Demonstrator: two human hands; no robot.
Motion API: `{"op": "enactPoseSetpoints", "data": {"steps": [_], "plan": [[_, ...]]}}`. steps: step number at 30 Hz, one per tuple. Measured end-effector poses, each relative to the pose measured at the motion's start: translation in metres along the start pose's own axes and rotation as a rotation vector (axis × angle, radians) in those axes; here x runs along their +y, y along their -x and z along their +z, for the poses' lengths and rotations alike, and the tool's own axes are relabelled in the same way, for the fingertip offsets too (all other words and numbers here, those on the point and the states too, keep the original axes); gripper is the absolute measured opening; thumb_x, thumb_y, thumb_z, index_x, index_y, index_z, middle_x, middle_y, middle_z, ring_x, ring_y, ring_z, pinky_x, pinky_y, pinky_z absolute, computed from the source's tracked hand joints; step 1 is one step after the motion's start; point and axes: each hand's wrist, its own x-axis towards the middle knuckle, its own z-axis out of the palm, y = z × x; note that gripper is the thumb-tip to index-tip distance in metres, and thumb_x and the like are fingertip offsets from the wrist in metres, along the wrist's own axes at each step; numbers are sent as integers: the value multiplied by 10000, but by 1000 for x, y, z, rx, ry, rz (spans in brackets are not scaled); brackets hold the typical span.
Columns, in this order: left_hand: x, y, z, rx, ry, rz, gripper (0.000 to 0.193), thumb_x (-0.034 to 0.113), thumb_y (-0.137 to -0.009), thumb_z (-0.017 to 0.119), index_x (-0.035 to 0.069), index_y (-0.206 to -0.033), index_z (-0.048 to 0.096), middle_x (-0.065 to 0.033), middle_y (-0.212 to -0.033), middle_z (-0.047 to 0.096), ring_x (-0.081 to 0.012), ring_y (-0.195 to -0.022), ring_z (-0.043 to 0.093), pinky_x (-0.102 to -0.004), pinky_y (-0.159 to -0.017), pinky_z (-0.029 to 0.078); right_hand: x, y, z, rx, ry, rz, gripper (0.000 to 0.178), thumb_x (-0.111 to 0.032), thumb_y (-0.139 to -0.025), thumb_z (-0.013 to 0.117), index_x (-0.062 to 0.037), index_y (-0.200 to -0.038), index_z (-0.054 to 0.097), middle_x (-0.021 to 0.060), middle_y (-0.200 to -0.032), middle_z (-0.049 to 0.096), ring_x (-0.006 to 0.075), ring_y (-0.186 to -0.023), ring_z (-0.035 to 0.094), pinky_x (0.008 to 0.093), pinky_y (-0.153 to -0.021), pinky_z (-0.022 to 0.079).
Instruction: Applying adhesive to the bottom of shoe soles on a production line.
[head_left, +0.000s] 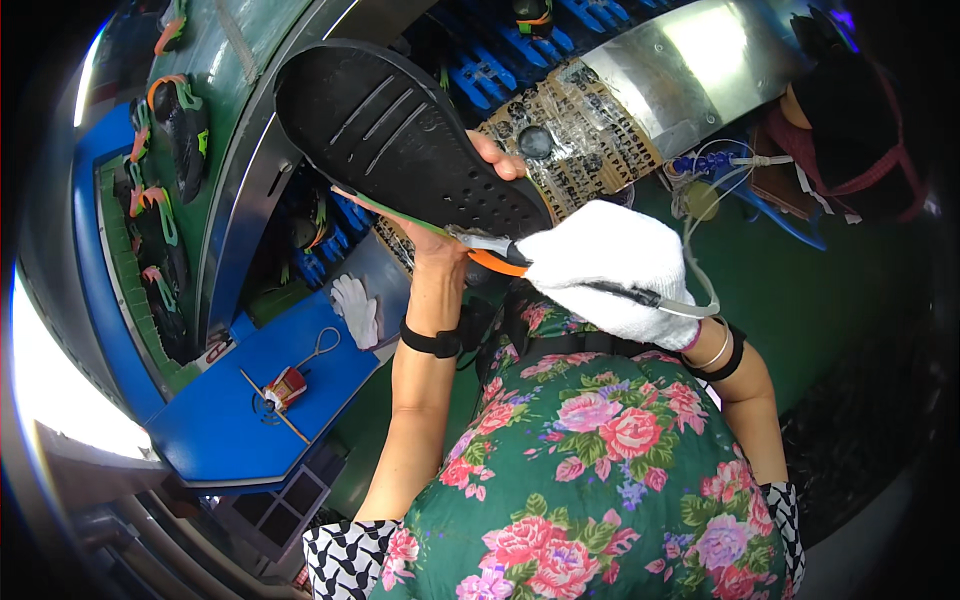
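My left hand [435, 238] holds up a black shoe sole [400, 140], its fingers wrapped round the edge and fingertips showing on the far side. The sole has long slits at the wide end and small holes toward the narrow end. A white knit glove covers my right hand [610, 265], closed round a black-handled tool [520, 252] that looks like a brush fed by a grey hose [690, 240]. Its grey flat tip meets or nearly meets the sole's lower edge; I cannot tell which. An orange strip [497, 263] shows just below the tip.
Black shoes [182, 130] with orange and green straps lie on a green conveyor at left. A blue table [230, 430] bears a white glove [355, 310] and a small red item [287, 387]. Taped cardboard [580, 125] covers a metal ledge ahead. Another person [850, 130] is at upper right.
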Motion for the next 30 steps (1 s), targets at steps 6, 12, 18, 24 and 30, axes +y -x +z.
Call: {"op": "enactPoseSetpoints", "data": {"steps": [6, 12, 18, 24, 30], "plan": [[2, -6, 11, 26, -27, 74, 879, 806, -849, 511, -41, -1060, 606, -149, -949, 653, -288, -905, 645, -418, -906, 500, 5, -3, -6, 49, -97, 129, 162, 25, -734, 802, -22, -883, 764, 134, -926, 760, 257, -804, 727, 343, -718, 570], [6, -6, 6, 24, -73, 22, 839, 776, -868, 500, -37, -1036, 621, -118, -938, 633, -238, -862, 632, -396, -864, 460, 5, -5, -6, -14, -28, 74, 162, -1, -742, 807, -28, -898, 770, 129, -923, 765, 246, -802, 729, 337, -709, 572], [7, -10, 5, -29, -35, 33, 720, 680, -922, 487, -19, -1020, 629, -110, -959, 643, -236, -860, 630, -419, -866, 444, 9, -3, -12, -52, 3, 97, 206, -11, -767, 796, -47, -969, 776, 103, -967, 763, 241, -839, 721, 332, -746, 572], [8, -13, 3, -76, -86, 25, 681, 641, -942, 490, -17, -1047, 630, -102, -978, 642, -240, -880, 638, -432, -876, 440, 13, -3, -13, -30, -1, 51, 213, -6, -768, 796, -35, -977, 771, 104, -973, 761, 242, -827, 712, 336, -717, 564], [9, -17, 5, -90, -96, 55, 666, 623, -950, 514, -23, -1069, 628, -110, -982, 642, -246, -883, 651, -434, -872, 452, 11, -4, -10, -8, -44, 93, 142, -9, -756, 804, -30, -890, 765, 122, -918, 761, 254, -772, 720, 344, -697, 565]]}}
